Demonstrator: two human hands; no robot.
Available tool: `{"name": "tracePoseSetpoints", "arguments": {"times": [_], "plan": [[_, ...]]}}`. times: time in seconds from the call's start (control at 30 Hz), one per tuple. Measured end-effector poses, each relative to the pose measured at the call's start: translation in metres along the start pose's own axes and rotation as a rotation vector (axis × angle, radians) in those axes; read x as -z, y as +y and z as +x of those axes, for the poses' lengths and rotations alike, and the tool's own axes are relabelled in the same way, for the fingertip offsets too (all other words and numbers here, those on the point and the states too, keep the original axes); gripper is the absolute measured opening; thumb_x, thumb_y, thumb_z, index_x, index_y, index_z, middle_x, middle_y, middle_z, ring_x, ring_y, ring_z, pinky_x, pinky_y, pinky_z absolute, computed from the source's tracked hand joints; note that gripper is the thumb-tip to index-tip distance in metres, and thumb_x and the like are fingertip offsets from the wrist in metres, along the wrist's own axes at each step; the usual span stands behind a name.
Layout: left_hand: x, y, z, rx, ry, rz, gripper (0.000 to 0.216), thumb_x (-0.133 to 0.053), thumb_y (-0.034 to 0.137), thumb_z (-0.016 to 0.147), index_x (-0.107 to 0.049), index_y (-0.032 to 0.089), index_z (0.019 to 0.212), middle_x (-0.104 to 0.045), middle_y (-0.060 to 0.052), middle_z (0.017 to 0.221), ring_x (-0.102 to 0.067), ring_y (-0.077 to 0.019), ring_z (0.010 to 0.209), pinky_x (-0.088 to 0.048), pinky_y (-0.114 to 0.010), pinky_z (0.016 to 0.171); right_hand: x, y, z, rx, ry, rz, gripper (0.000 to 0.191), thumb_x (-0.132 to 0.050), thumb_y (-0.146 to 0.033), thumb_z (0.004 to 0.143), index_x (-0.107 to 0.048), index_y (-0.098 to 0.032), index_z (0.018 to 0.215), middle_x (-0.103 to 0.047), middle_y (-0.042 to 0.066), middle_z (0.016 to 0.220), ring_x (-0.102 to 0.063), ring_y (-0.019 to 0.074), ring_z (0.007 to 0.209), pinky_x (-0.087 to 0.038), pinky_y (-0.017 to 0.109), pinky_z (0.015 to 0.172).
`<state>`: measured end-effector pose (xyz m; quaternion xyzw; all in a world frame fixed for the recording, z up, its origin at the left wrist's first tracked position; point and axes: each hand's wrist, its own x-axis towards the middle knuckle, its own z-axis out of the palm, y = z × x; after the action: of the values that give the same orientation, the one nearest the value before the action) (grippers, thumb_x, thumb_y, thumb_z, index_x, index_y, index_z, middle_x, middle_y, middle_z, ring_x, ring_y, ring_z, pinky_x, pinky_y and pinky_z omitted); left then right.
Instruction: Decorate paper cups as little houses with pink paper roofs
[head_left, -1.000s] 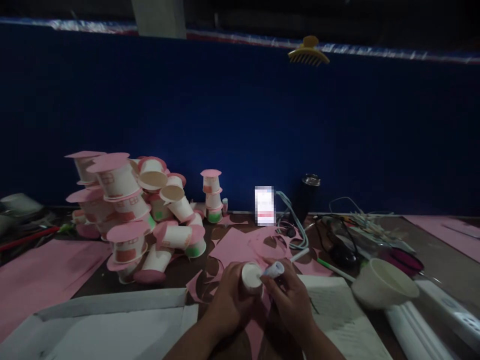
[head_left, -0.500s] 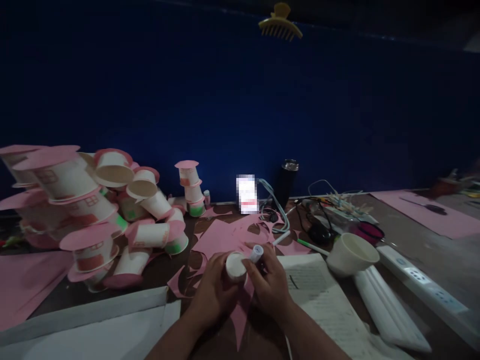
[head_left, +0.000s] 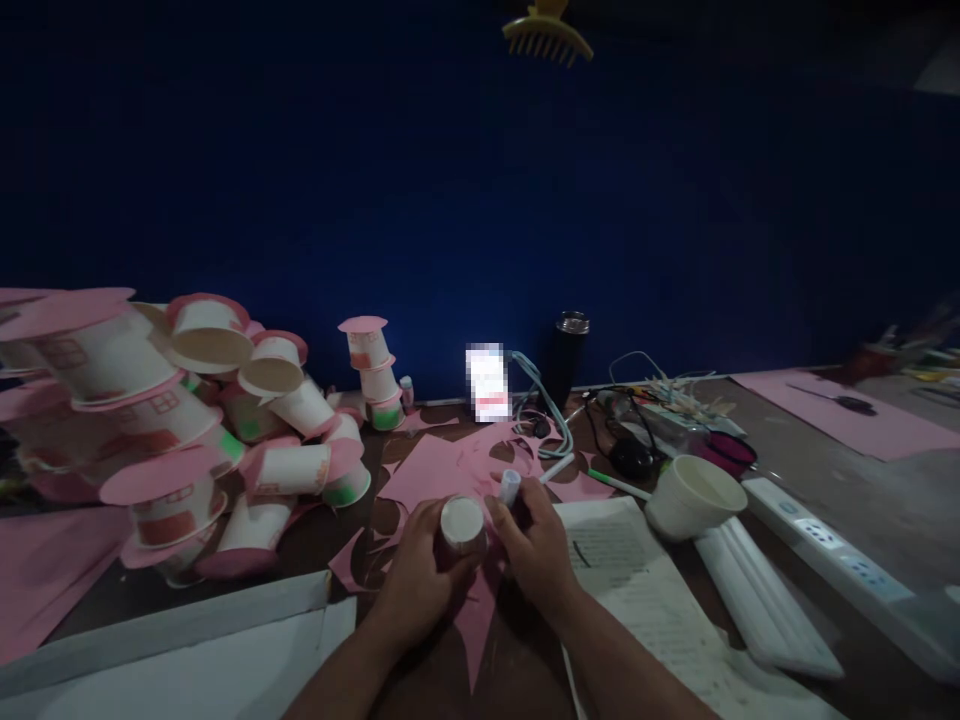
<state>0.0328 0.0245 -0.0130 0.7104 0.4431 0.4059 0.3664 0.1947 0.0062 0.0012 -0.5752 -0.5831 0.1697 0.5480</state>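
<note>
Cup first: it is a small paper one, held just above the surface at the middle of my view, with a flat, pale round end turned up toward the camera. A thin raised rim runs round that end. Its side is in shadow, so I cannot tell whether it carries any print.

My left hand is wrapped round the cup from the left, fingers closed on its wall. My right hand sits just beside it, closed on a glue stick whose pale tip points up and away, close to the cup's far edge; I cannot tell whether it touches.

Under both hands lies pink paper with round holes cut out of it. To the left is a pile of cups with pink discs on them, some upright, some on their sides. A wide cup lies tilted to the right, beside a printed sheet and a power strip.
</note>
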Motion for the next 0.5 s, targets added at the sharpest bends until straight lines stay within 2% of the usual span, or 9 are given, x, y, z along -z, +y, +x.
{"name": "tracePoseSetpoints", "arguments": {"times": [0.1,0.33,0.5], "plan": [[0.0017,0.0014,0.0009,-0.005,-0.017,0.021,0.049,-0.071,0.024,0.07,-0.055,0.02,0.116,-0.058,-0.008,0.115,-0.054,-0.0266,0.108,-0.042,-0.046,0.096,-0.0029,-0.0002,-0.0008,-0.012,0.005,0.007,0.019,-0.059,-0.034,0.085,-0.063,-0.021,0.098,-0.056,-0.001,0.08,-0.051,0.0153,0.074,-0.043,0.027,0.07],[0.0005,0.0004,0.0022,0.003,-0.021,0.005,0.048,-0.071,0.024,0.07,-0.054,0.02,0.114,-0.057,-0.008,0.114,-0.054,-0.0265,0.106,-0.042,-0.045,0.096,-0.0101,0.0021,-0.0066,-0.076,0.044,0.07,0.027,-0.055,-0.037,0.088,-0.061,-0.022,0.109,-0.063,0.001,0.09,-0.058,0.0166,0.083,-0.046,0.028,0.078],[-0.0014,-0.0016,-0.0007,0.011,-0.015,-0.029,0.049,-0.071,0.023,0.07,-0.053,0.021,0.115,-0.057,-0.007,0.115,-0.053,-0.0239,0.107,-0.041,-0.04,0.097,-0.0031,0.0016,-0.0048,-0.093,0.037,0.124,0.036,-0.054,-0.038,0.089,-0.058,-0.018,0.118,-0.067,0.006,0.098,-0.062,0.0188,0.086,-0.049,0.03,0.08]]}}
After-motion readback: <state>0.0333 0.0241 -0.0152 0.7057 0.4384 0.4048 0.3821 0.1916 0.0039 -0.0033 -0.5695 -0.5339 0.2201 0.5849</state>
